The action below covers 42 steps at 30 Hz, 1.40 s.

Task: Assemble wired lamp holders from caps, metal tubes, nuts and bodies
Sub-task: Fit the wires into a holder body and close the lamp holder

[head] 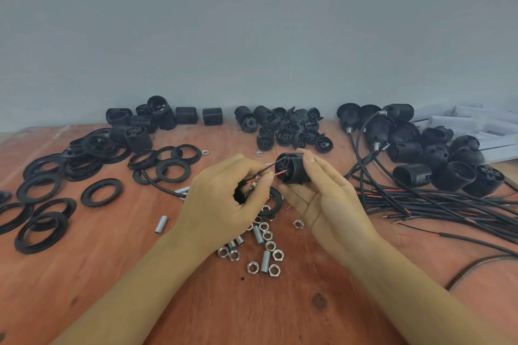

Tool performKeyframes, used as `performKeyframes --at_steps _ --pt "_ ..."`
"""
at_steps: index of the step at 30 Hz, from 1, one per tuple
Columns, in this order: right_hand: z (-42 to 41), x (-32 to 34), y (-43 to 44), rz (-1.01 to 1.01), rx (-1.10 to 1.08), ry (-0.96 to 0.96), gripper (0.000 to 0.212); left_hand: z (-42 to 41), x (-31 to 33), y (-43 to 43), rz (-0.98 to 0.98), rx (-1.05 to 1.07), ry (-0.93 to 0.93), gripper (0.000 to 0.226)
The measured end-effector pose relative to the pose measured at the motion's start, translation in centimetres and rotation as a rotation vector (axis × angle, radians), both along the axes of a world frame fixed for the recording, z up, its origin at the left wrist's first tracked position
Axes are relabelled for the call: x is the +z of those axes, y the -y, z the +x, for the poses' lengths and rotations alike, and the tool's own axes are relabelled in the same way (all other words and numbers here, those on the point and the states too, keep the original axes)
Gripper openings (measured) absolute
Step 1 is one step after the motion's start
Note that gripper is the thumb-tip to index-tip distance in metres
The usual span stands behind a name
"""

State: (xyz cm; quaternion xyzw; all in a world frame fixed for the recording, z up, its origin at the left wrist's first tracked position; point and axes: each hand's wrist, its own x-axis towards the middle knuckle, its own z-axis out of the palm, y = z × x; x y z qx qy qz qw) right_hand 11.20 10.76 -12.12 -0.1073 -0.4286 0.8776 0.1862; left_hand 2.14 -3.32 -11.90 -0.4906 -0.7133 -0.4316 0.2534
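Observation:
My right hand [322, 199] holds a black threaded lamp-holder body [293, 168] above the table's middle, its terminal end facing left. My left hand [224, 199] pinches a thin red wire [276, 175] and a black wire [267, 168] that reach into that end of the body; a black part sits half hidden inside its curled fingers. The black cable [157, 183] trails away to the left behind this hand. Below the hands lie several silver nuts [252, 266] and threaded metal tubes [265, 261].
Black rings [101, 192] spread over the left of the wooden table [252, 311]. Bodies [159, 115] and caps [291, 131] are piled along the back wall. Wired holders [437, 154] and a bundle of black cables [437, 204] fill the right side. A loose tube [161, 224] lies left of my forearm.

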Motion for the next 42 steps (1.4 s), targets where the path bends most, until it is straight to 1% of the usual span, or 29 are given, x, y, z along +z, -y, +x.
performKeyframes --at_steps 7,12,17,22,29,33,37,42 --pt "-0.05 0.16 0.24 0.062 -0.076 -0.016 0.044 -0.13 -0.03 0.0 -0.016 -0.005 0.025 0.015" --pt "0.03 0.14 0.38 0.143 -0.114 -0.044 0.044 -0.28 -0.12 0.01 -0.036 -0.008 0.014 0.018" --pt "0.08 0.13 0.54 0.237 -0.161 0.003 0.056 -0.5 -0.25 0.07 -0.027 0.003 0.004 0.017" --pt "0.14 -0.04 0.6 0.239 -0.134 -0.014 0.054 -0.36 -0.63 -0.14 -0.001 -0.027 0.067 0.014" --pt "0.14 -0.17 0.78 0.396 -0.204 -0.009 0.048 -0.49 -0.9 -0.2 0.017 -0.076 0.129 0.013" --pt "0.14 -0.3 0.55 0.427 -0.205 -0.013 0.047 -0.5 -0.98 -0.24 -0.013 -0.068 0.119 0.014" --pt "0.17 -0.51 0.54 0.507 -0.205 -0.042 0.04 -0.55 -0.82 -0.11 -0.024 -0.061 0.089 0.016" --pt "0.23 -0.74 0.59 0.553 -0.173 -0.056 0.035 -0.43 -0.82 -0.01 -0.007 -0.079 0.134 0.016"
